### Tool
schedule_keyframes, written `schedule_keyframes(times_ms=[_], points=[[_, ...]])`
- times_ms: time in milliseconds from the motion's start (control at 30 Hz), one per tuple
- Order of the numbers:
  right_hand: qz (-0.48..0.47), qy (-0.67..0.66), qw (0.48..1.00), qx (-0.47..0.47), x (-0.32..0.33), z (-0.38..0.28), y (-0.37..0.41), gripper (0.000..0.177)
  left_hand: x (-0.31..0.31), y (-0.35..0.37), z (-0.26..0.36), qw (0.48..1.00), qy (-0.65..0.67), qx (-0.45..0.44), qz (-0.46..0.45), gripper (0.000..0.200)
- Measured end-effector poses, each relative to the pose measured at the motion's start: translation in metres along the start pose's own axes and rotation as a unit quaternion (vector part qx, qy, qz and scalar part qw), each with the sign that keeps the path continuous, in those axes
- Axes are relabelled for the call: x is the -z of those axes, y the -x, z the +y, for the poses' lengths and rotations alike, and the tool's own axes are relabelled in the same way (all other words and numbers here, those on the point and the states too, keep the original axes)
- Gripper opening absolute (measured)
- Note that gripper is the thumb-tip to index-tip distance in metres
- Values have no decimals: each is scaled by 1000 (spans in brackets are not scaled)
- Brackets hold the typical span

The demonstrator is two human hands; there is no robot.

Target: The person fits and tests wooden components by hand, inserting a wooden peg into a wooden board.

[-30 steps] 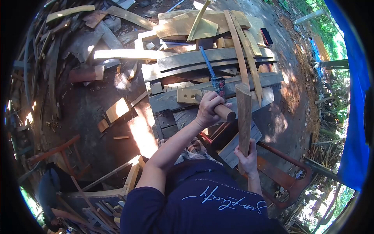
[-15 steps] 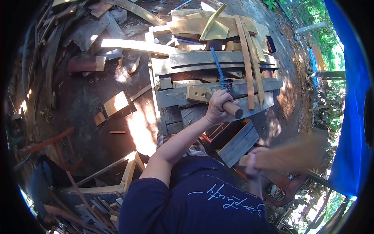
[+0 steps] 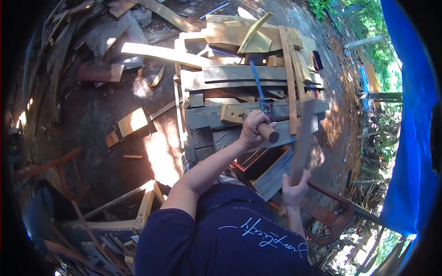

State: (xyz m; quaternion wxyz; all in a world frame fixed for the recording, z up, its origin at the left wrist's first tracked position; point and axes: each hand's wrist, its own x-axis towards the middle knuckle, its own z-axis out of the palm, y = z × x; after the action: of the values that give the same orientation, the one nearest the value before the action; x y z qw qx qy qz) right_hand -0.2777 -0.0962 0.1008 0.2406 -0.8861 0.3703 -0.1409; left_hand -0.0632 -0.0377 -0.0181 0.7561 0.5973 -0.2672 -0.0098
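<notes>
My left hand (image 3: 254,131) is closed around the thick round wooden handle (image 3: 268,132) of what looks like a chisel. Its working end points at a pale wood block (image 3: 231,114) with round holes, lying on the plank bench; where the tip sits is hard to make out. A blue clamp bar (image 3: 256,76) runs over the planks down to a wrapped part just beyond that hand. To the right, my right hand (image 3: 295,189) grips a flat wooden bat (image 3: 302,142) by its narrow end. The bat stands raised, edge towards me, blurred, and apart from the chisel handle.
Planks and offcuts (image 3: 248,37) lie across the bench (image 3: 195,117), with a phone (image 3: 317,60) at its far right. An open wooden box (image 3: 274,170) is near my waist. A red-framed saw (image 3: 338,221) is at lower right. Scrap wood (image 3: 99,72) litters the ground at left.
The bat has swung from low at the right, broad side showing, to upright nearer the bench. My left hand keeps its grip, and the view has shifted slightly.
</notes>
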Motion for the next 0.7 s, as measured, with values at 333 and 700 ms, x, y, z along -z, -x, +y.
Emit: schedule_keyframes(times_ms=[333, 700], points=[[-82, -42, 995, -35, -10, -11, 13, 31, 3, 1, 0, 999, 25, 47, 11, 29], [-74, -47, 995, -43, -3, 6, 20, 34, -9, 3, 5, 997, -56, -37, -37, 27]])
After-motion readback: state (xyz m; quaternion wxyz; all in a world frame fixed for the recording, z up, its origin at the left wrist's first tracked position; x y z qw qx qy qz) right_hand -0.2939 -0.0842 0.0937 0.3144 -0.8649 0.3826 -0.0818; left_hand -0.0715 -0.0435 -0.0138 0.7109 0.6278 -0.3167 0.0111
